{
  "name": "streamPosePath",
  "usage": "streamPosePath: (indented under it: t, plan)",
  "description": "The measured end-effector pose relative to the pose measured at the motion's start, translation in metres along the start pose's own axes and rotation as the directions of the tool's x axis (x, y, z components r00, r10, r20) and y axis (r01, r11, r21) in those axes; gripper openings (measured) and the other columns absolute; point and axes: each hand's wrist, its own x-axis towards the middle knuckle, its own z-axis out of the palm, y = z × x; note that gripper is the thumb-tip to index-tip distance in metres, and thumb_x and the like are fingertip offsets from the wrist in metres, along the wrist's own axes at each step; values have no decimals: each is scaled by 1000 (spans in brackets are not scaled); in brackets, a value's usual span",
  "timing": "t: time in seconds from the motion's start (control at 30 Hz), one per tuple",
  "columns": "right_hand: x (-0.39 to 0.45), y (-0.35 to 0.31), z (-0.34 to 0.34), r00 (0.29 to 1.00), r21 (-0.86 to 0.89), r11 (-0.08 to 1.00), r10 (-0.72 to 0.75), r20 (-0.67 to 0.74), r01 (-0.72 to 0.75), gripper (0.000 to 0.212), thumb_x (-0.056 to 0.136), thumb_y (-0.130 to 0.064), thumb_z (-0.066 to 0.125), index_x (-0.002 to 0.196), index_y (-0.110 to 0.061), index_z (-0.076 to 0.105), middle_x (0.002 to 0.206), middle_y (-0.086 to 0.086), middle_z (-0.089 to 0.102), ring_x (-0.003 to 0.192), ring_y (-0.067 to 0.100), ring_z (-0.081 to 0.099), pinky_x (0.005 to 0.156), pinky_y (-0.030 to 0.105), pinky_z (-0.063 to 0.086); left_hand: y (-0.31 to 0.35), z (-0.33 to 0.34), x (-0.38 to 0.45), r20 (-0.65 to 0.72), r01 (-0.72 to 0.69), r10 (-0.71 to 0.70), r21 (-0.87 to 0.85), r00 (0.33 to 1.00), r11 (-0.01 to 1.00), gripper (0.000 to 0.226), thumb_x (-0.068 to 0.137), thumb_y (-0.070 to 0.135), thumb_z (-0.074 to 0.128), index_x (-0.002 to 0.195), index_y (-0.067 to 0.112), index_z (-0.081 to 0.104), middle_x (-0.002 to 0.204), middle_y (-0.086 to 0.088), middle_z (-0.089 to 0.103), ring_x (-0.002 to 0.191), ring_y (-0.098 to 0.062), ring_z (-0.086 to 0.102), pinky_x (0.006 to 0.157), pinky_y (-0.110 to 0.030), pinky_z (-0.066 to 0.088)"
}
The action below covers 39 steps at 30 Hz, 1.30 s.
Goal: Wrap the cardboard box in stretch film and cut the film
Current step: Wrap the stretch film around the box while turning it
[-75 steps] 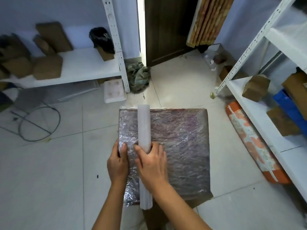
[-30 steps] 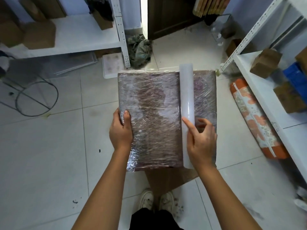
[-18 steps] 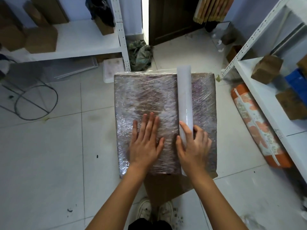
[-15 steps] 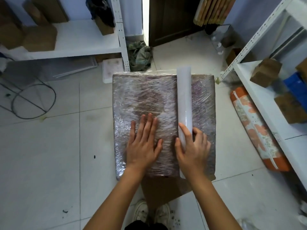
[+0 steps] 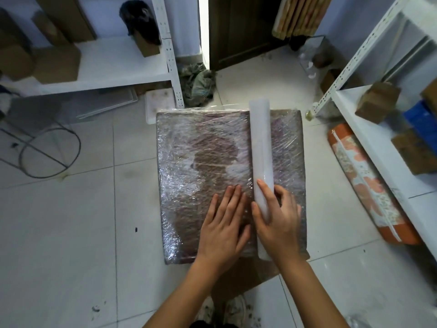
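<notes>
Cardboard box (image 5: 203, 162) is lying flat before you, already wrapped. Your left hand (image 5: 222, 228) is pressing flat-fingered on the film while your right hand (image 5: 276, 221) is gripping the film roll (image 5: 261, 147). Ease that press and you are risking slack or the layer peeling back.

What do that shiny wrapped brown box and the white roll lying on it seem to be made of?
The flat brown box looks like cardboard, matte brown under a clear, glossy, crinkled plastic film with white glints. The white roll seems to be wound stretch film, milky and smooth; its core is hidden. The right hand grips it, while the left hand presses flat on the film.
</notes>
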Motion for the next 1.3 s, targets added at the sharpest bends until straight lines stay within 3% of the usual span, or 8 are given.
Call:
streamPosePath:
  t: [0.17, 0.33, 0.57, 0.73, 0.83, 0.93, 1.0, 1.3]
  plan:
    - [5, -6, -7, 999, 120, 992, 36, 22, -38, 47, 86, -41, 47, 132, -35, 39, 131, 5, 35, 107, 9, 41, 86, 44, 41, -38, -35, 46, -141, 148, -133, 95, 981, 984, 59, 97, 39, 23, 146, 8, 24, 155, -8, 20, 143, -21, 16, 119, -37, 3]
    - [10, -7, -11, 998, 36, 999, 33, 54, -35, 52, 77, -24, 70, 121, -27, 42, 114, 15, 53, 93, 28, 56, 76, 35, 44, -73, -22, 69, -9, 215, -217, 189, 976, 958, 67, 95, 46, 15, 150, 6, 17, 158, -12, 10, 146, -25, 6, 118, -45, 1]
    - [49, -29, 4, 975, -193, 958, 195, -107, -213, 45, 74, -46, 71, 83, -8, 47, 86, 13, 52, 77, 28, 52, 66, 40, 46, -76, -23, 69, -52, 211, -205, 193, 977, 958, 67, 94, 44, 21, 149, 6, 18, 158, -11, 11, 146, -24, 5, 118, -46, 4]
    - [51, -2, -19, 940, -60, 939, 333, -78, -338, 52, 78, -50, 65, 113, -15, 47, 108, 12, 44, 95, 26, 49, 79, 40, 48, -78, -24, 77, -40, 211, -207, 178, 977, 961, 68, 94, 45, 20, 150, 6, 17, 158, -10, 10, 146, -23, 4, 118, -43, 1]
    - [50, 14, -32, 967, -6, 967, 255, -32, -255, 44, 89, -40, 54, 131, -36, 41, 131, 10, 36, 113, 25, 42, 89, 43, 47, -75, -23, 75, -39, 209, -205, 188, 978, 960, 68, 95, 45, 19, 150, 6, 16, 158, -11, 9, 146, -24, 4, 118, -44, 2]
    - [44, 17, -25, 996, 41, 995, 85, 41, -87, 39, 95, -31, 39, 132, -42, 46, 139, 10, 37, 123, 26, 38, 95, 47, 44, -70, -23, 70, -32, 204, -202, 195, 979, 959, 68, 96, 46, 15, 150, 5, 16, 158, -12, 8, 146, -26, 4, 118, -45, 2]
    - [39, 12, -20, 990, 105, 984, 137, 45, -141, 39, 92, -42, 34, 129, -44, 47, 137, 9, 41, 121, 22, 39, 95, 47, 44, -68, -26, 67, -30, 212, -210, 217, 977, 953, 67, 96, 46, 13, 149, 5, 15, 158, -13, 8, 146, -27, 5, 118, -47, 4]
    - [30, 21, -18, 988, 121, 980, 157, 1, -156, 53, 86, -38, 53, 135, -41, 34, 139, 7, 31, 120, 24, 43, 91, 35, 40, -3, -9, 79, 13, -28, 26, 149, 1000, 989, 68, 94, 44, 32, 144, -1, 30, 154, -17, 22, 143, -27, 19, 118, -44, 9]
